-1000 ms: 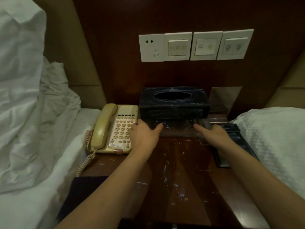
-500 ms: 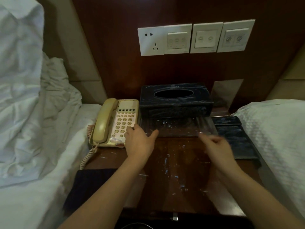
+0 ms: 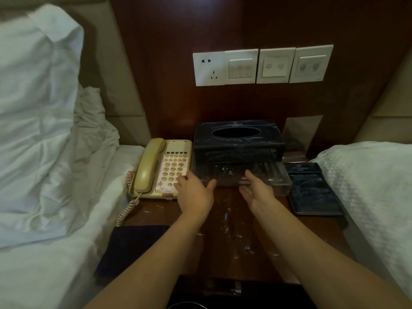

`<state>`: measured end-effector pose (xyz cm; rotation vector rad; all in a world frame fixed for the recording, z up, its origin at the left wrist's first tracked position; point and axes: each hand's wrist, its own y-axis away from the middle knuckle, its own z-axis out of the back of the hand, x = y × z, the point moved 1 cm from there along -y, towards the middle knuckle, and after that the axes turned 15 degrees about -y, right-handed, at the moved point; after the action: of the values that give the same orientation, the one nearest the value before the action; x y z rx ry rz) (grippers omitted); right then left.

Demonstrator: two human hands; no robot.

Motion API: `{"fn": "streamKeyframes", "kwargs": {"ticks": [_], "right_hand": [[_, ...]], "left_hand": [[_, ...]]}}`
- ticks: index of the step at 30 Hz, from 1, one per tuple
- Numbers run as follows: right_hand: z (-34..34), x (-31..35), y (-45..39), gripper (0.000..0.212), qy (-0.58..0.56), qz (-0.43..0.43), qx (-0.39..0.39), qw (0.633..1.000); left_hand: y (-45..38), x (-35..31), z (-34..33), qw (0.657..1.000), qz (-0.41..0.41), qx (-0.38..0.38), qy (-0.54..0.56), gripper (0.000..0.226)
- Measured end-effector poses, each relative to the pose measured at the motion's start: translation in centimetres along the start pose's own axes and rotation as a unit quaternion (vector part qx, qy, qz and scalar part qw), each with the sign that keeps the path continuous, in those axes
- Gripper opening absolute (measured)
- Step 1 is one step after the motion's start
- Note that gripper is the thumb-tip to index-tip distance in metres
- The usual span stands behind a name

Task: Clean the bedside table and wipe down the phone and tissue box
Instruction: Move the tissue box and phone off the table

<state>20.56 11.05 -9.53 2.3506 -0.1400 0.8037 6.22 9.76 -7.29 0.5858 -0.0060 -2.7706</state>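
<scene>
Both arms reach in over the dark wooden bedside table [image 3: 225, 224], and its top shows pale smears and specks down the middle. The left hand [image 3: 195, 192] sits palm down at about 11 o'clock from the table's centre, fingers straight and spread, holding nothing, its fingertips over the lower right corner of the phone's keypad. The cream phone [image 3: 163, 169] lies at 10 o'clock on the table, handset in its cradle, its coiled cord [image 3: 126, 210] trailing toward 7 o'clock. The right hand [image 3: 256, 190] is turned on edge at roughly 12 o'clock, palm facing left, fingers extended and loose, gripping nothing, just in front of a clear plastic tray [image 3: 243, 175]. Whether it touches the tray I cannot tell. Behind that tray, at 12 o'clock against the wall panel, stands the dark tissue box [image 3: 238, 141] with its oval slot facing up. At 2 o'clock lies a flat dark tray [image 3: 312, 190], near the white bedding on the right. A dark cloth [image 3: 131, 248] rests at 8 o'clock on the table's near left edge. On the wall above, 1 socket and 3 switch plates [image 3: 263, 65] run in a row
</scene>
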Motion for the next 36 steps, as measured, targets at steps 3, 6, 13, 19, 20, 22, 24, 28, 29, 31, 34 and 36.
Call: {"fn": "streamKeyframes", "kwargs": {"ticks": [3,6,13,19,20,22,24,28,29,31,34,36], "right_hand": [[0.5,0.0,0.1,0.042,0.008,0.017,0.007,1.000],[1.1,-0.3,0.6,0.043,0.002,0.013,0.006,1.000],[2.5,-0.9,2.2,0.042,-0.009,0.007,-0.011,1.000],[3.2,-1.2,3.5,0.046,-0.008,0.010,-0.011,1.000],[3.3,-1.1,3.8,0.043,-0.009,0.012,-0.008,1.000],[3.4,-0.7,4.3,0.039,-0.011,0.014,0.005,1.000],[3.4,-0.2,4.9,0.038,-0.016,0.015,0.020,1.000],[3.7,0.9,6.0,0.039,-0.024,0.020,0.042,0.999],[3.9,1.2,6.3,0.039,-0.022,0.021,0.048,0.998],[4.4,1.9,6.9,0.035,-0.014,0.024,0.052,0.998],[5.3,3.6,8.1,0.021,-0.007,0.024,0.039,0.999],[6.3,5.5,8.8,0.026,-0.011,0.027,0.034,0.999]], "left_hand": [[0.1,0.4,0.5,1.000,0.010,0.004,0.027,0.069],[0.4,1.0,0.7,0.999,0.009,0.008,0.051,0.067],[1.5,2.4,0.6,0.996,-0.004,0.011,0.092,0.067],[1.9,3.6,1.1,0.992,-0.009,0.017,0.126,0.062],[1.9,3.8,1.2,0.990,-0.009,0.023,0.137,0.061],[2.0,4.2,1.4,0.983,-0.009,0.044,0.176,0.060],[2.3,4.5,1.6,0.968,-0.010,0.077,0.238,0.062],[3.2,4.5,2.2,0.924,0.002,0.142,0.356,0.067],[3.5,4.3,2.4,0.919,0.002,0.148,0.365,0.068],[4.1,3.9,2.9,0.918,-0.009,0.144,0.368,0.067],[5.2,2.9,3.2,0.920,-0.027,0.138,0.367,0.072],[6.2,1.4,3.1,0.919,-0.044,0.144,0.366,0.076]]}}
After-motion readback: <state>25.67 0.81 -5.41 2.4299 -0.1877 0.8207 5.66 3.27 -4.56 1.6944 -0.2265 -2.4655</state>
